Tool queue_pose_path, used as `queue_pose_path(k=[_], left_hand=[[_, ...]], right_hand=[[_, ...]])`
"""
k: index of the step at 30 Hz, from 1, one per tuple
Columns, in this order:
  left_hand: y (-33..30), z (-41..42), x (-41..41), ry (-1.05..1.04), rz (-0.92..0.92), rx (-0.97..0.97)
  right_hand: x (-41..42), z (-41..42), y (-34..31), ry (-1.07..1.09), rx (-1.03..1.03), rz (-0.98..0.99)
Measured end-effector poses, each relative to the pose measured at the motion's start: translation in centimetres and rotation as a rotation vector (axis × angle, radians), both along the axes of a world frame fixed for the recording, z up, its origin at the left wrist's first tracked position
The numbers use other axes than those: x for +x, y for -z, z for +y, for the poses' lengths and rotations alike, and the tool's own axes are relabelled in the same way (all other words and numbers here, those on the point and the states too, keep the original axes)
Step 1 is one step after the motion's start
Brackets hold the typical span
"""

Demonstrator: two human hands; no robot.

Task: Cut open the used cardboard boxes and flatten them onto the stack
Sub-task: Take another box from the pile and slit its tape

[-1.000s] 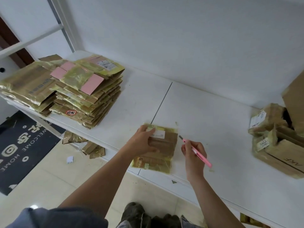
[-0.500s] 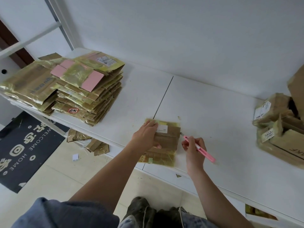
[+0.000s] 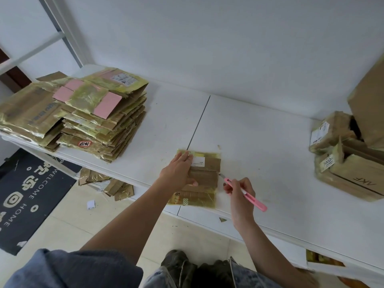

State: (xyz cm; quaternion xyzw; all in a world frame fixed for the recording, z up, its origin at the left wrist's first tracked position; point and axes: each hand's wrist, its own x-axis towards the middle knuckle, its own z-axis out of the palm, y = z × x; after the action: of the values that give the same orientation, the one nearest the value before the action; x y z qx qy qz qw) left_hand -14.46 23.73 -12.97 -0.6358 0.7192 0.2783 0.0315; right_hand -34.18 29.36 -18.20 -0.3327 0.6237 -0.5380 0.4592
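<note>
We see risk in the pink cutter (image 3: 245,191): its blade tip meets the right edge of the small box (image 3: 204,175), near the left hand (image 3: 179,172). A slip could nick it. That hand presses flat, fingers (image 3: 185,157) straight, pinning the box at the bench (image 3: 259,142) front. Right hand (image 3: 241,189) pinches the cutter pen-style.

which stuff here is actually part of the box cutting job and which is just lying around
In the job: small taped box under the left hand; pink cutter in the right hand; flattened stack; uncut boxes.

Lying about: doormat; floor scraps.
</note>
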Motion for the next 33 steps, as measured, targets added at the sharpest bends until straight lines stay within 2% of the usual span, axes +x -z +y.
queue_pose_path(k=[12,14,19,23,26,29,31,33], left_hand=[[-0.1,0.0,0.0,-0.002,0.004,-0.004],[0.1,0.1,0.1,-0.007,0.018,-0.002],[0.5,0.0,-0.2,-0.002,0.064,0.004],[0.4,0.1,0.0,0.016,0.068,-0.035],[0.2,1.0,0.2,-0.127,-0.020,-0.193],[-0.2,1.8,0.2,-0.337,-0.136,-0.370],[-0.1,1.7,0.4,-0.392,-0.119,-0.363],[-0.4,1.3,0.5,-0.453,0.031,-0.233]], right_hand=[[-1.4,1.4,-1.4,-0.253,-0.141,0.267],[-2.2,0.7,-1.8,-0.281,-0.128,0.280],[-2.1,-2.8,-3.0,-0.162,-0.242,0.335],[0.0,-5.9,-3.6,-0.306,-0.177,0.424],[1.0,-6.4,-3.4,-0.398,-0.193,0.502],[1.1,-5.4,-3.2,-0.340,-0.264,0.600],[0.8,-4.1,-2.8,-0.278,-0.290,0.639],[0.5,-2.5,-2.3,-0.268,-0.290,0.590]])
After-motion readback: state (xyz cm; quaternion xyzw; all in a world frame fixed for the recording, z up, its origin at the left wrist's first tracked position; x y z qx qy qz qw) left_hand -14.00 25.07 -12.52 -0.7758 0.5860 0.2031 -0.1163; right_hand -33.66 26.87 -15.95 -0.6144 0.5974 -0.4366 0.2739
